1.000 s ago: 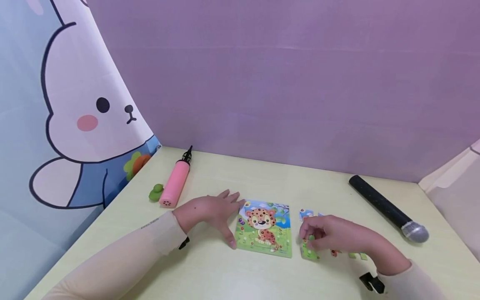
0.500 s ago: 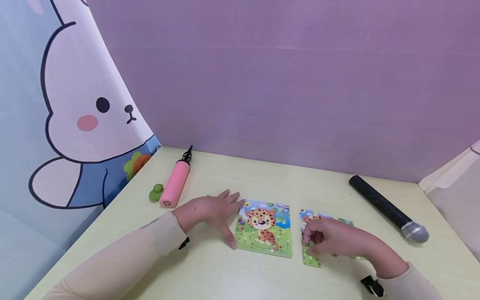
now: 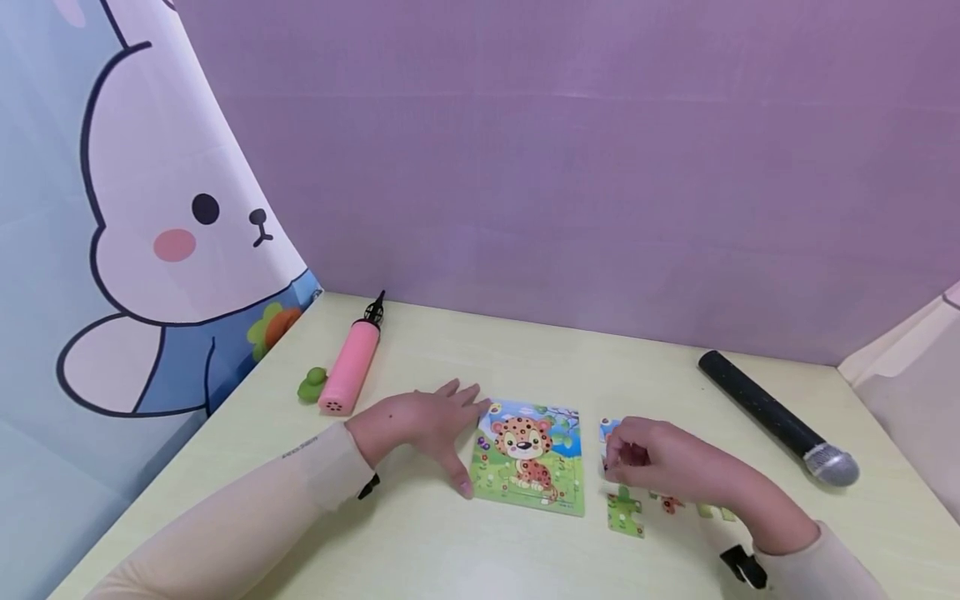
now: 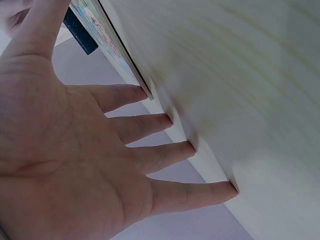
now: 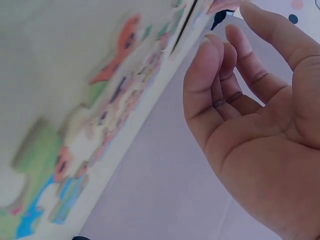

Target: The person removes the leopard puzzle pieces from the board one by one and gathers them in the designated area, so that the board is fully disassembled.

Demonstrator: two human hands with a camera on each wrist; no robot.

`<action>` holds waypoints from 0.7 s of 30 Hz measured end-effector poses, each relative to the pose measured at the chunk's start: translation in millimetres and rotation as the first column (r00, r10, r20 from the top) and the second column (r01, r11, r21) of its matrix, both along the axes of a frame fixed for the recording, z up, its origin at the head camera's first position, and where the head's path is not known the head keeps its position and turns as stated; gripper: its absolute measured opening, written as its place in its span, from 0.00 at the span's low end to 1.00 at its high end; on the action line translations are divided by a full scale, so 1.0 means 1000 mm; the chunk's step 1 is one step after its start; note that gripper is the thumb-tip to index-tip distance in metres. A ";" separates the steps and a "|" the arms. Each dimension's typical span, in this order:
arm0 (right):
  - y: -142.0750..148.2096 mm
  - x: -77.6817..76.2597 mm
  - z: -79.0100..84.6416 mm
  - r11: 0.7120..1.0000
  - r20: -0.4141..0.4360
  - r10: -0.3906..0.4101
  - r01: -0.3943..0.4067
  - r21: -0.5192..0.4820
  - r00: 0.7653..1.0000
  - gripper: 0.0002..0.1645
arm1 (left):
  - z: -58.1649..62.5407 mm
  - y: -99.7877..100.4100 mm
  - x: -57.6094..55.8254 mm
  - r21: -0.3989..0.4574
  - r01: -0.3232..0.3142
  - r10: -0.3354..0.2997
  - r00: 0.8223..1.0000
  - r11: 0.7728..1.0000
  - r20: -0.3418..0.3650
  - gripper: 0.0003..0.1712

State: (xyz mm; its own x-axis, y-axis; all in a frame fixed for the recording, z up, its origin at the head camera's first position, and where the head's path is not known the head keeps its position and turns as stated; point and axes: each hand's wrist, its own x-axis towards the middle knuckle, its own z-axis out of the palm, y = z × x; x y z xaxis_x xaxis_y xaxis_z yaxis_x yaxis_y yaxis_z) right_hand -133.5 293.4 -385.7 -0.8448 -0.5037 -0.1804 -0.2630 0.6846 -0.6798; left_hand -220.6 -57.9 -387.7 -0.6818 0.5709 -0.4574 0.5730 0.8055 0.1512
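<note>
A square leopard puzzle board (image 3: 528, 458) lies flat mid-table. My left hand (image 3: 431, 425) is spread at its left side; the left wrist view shows its straight fingers (image 4: 160, 157), with the index fingertip touching the board's edge. To the right of the board, my right hand (image 3: 660, 462) hovers over loose puzzle pieces. Its fingers are loosely bent and the thumb stands apart, with nothing visible between them in the right wrist view. A green puzzle piece (image 3: 624, 512) lies below this hand, and a blue-topped piece (image 3: 608, 432) shows behind it. Other pieces are partly hidden beneath the hand.
A black microphone (image 3: 772, 417) with a silver head lies at the right. At the left are a pink hand pump (image 3: 351, 367) with a black nozzle and a small green object (image 3: 312, 386). A purple backdrop (image 3: 570, 167) rises behind the table.
The green piece has shifted slightly toward the front. My right hand, earlier low over that piece, has moved slightly back from it, uncovering more of it. The left hand stays still.
</note>
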 end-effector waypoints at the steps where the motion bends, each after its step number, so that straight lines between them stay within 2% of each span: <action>1: -0.001 -0.001 0.001 1.000 -0.018 0.005 -0.005 0.003 1.000 0.09 | 0.000 0.000 0.000 0.001 -0.001 0.001 1.000 1.000 0.001 0.81; 5: -0.006 -0.004 0.006 1.000 -0.096 0.009 -0.007 0.019 0.995 0.10 | 0.001 0.000 0.000 0.003 -0.001 0.001 1.000 1.000 0.001 0.81; 8: -0.012 -0.007 0.009 1.000 -0.111 0.002 0.001 0.024 0.994 0.11 | 0.001 0.000 0.000 0.002 -0.003 0.003 1.000 1.000 0.002 0.81; 17: -0.035 -0.017 0.018 1.000 -0.108 0.013 -0.013 -0.007 0.994 0.21 | 0.002 0.002 0.000 -0.010 -0.004 0.004 1.000 1.000 0.001 0.81; 21: -0.046 -0.021 0.018 0.998 -0.073 0.011 -0.015 -0.053 0.997 0.28 | 0.002 0.002 0.000 -0.016 -0.001 0.001 1.000 1.000 0.001 0.81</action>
